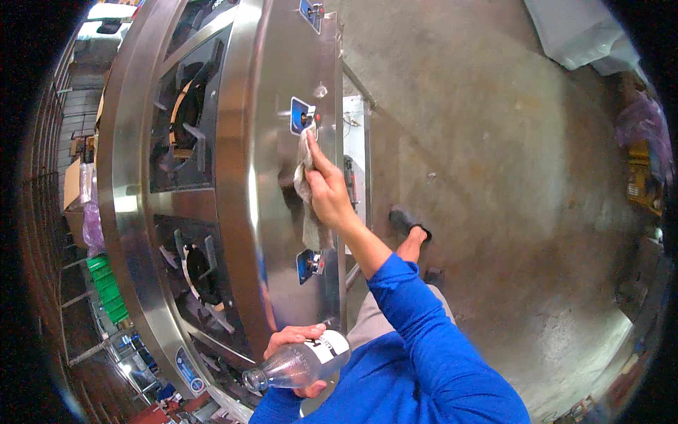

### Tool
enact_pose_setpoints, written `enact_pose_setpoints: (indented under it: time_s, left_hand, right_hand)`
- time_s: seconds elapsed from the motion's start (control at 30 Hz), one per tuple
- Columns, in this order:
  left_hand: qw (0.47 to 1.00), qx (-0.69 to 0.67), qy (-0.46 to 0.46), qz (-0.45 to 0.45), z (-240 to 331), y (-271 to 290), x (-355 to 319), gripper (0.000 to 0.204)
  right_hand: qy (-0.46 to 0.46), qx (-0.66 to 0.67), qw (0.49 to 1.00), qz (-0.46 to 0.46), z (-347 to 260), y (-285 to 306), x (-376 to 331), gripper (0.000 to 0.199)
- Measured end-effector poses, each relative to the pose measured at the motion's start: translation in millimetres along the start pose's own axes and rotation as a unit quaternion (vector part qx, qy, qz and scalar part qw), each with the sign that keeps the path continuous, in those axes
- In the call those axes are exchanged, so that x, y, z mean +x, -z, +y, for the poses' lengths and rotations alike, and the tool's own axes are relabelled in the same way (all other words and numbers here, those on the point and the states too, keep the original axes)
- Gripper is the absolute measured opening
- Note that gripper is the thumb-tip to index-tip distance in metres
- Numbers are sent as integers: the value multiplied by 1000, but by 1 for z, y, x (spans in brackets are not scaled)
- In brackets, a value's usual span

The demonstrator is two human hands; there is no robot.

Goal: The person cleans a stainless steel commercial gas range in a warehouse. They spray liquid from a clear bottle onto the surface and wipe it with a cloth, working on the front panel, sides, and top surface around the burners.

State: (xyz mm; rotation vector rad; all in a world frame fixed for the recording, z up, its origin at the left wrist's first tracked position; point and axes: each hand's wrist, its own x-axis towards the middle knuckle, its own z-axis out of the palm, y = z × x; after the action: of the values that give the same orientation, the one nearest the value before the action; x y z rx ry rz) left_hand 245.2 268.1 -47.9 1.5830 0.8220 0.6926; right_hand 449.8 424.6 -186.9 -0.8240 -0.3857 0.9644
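My right hand (328, 192) is closed on a greyish cloth (305, 185). It presses the cloth to the front panel of a stainless steel gas stove (272, 169), just below a control knob with a blue plate (299, 113). The cloth's loose end hangs toward a second blue-plated knob (306, 267). At the lower middle, my left hand (295, 336) grips a clear bottle (289, 366) with a white label. The bottle lies tilted, its neck toward the lower left; I cannot tell what is in it.
Cast burner grates (201, 265) sit in the stove's dark wells. A third knob plate (311, 13) is at the far end. Left of the stove are a green crate (107, 288) and a cardboard box (73, 185). Concrete floor (494, 177) lies to the right, with a wrapped white object (575, 32) beyond.
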Motion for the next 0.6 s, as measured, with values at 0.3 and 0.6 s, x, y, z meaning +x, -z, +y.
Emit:
enact_pose_setpoints:
  time_s: [0.3,0.6]
  left_hand:
    - [999,-32,-1,-1,-6,2,25,79]
    - [995,-70,-31,-68,-14,7,30,83]
  right_hand:
    - [128,-185,973,-58,-15,-12,53,66]
    - [36,-203,977,-55,-22,-13,62,64]
